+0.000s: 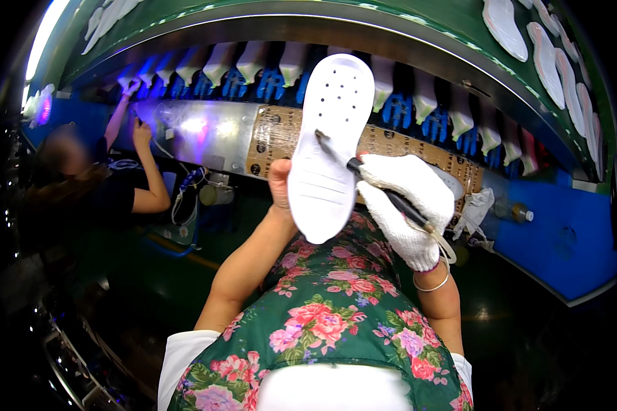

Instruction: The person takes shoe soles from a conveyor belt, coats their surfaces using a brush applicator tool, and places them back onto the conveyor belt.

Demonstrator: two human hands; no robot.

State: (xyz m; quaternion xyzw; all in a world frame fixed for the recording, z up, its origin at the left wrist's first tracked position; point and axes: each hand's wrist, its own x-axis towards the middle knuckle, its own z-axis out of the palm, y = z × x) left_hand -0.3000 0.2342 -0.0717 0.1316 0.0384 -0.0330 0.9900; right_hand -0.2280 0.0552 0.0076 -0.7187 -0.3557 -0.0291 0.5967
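Note:
A white shoe insole (332, 109) stands upright before me, its toe end pointing away. Small holes dot its upper part, and curved grooves cross the heel end. My bare left hand (280, 185) grips it from behind at its left edge; the thumb shows, while most fingers are hidden by the insole. My right hand (411, 198), in a white knitted glove, is closed around a black-handled tool (404, 205) with a pale cord at its rear. The tool's thin, bent metal tip (323, 142) lies over the middle of the insole, apparently touching it.
A cardboard-covered bench (274, 140) runs across ahead, below a row of white-and-pink shoe-shaped pieces (291, 61) on a rack. More insoles (545, 61) lie on the green surface above. A co-worker (72, 171) sits at left. A clear bottle (514, 211) lies at right.

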